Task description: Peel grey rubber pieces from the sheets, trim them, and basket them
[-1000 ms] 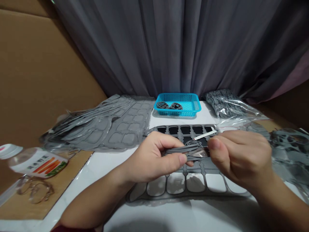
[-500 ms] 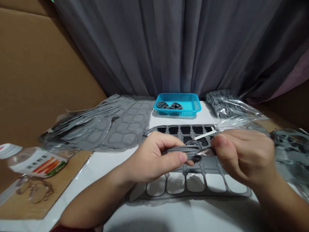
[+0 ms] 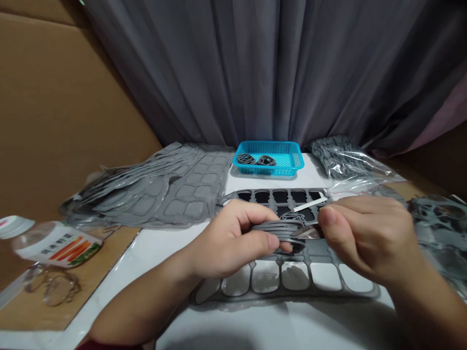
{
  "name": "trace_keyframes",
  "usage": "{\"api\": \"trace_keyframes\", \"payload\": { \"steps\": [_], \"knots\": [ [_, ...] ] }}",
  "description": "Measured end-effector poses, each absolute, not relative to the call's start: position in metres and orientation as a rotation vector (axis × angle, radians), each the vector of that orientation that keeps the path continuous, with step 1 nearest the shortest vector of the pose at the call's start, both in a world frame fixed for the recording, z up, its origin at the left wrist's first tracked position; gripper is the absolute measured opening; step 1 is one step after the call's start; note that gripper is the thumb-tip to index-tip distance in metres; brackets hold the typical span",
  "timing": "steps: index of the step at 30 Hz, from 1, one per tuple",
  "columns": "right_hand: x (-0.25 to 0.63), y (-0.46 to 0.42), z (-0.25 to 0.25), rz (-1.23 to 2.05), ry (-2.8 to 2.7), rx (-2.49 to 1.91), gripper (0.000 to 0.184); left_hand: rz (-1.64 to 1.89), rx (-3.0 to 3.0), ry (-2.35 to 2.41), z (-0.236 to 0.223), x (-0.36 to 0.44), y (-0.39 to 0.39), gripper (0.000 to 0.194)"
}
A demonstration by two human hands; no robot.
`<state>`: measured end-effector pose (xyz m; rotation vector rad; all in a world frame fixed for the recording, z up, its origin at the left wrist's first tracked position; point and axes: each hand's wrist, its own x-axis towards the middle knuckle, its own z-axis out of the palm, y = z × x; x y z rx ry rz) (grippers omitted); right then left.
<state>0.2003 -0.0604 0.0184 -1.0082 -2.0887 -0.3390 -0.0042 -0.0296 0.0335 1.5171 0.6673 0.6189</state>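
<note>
Your left hand [image 3: 228, 238] is curled narrow, pinching a bundle of thin grey rubbery strips [image 3: 276, 231] between thumb and fingers. Your right hand [image 3: 365, 238] is also curled narrow, its thumb just beside a small shiny metallic piece [image 3: 309, 233] at the end of the bundle; you cannot tell whether it grips that piece. The bundle sits between your hands, above the middle of a flat grey rubbery frame with rounded openings [image 3: 280, 260], which lies near the front of the white worktop [image 3: 226, 321]. Beyond the bundle, a black perforated sheet [image 3: 280, 197] shows, with a thin white strip [image 3: 310, 204] lying across it.

Toward the far edge, at the centre, stands a bright blue plastic mesh basket [image 3: 270, 158] holding dark grey loops [image 3: 255, 159]. To its left, a stack of grey moulded sheets [image 3: 182, 189] spreads toward the left edge. To its right lies a clear plastic bag of grey scraps [image 3: 339, 158], and a heap of grey cut-out webbing [image 3: 438, 223] sits at the right edge. Past the left edge, on brown cardboard [image 3: 95, 272], lie a clear plastic bottle with a carrot label [image 3: 54, 245] and wire-rimmed glasses [image 3: 54, 288]. A dark grey curtain [image 3: 273, 68] hangs behind everything.
</note>
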Motion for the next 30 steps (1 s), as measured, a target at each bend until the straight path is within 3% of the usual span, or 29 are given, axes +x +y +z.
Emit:
{"api": "trace_keyframes", "payload": {
  "steps": [30],
  "knots": [
    [0.1919, -0.0617, 0.0142, -0.469, -2.034, -1.092, 0.046, 0.567, 1.704, 0.775, 0.0319, -0.0024, -0.0277, 0.017]
  ]
}}
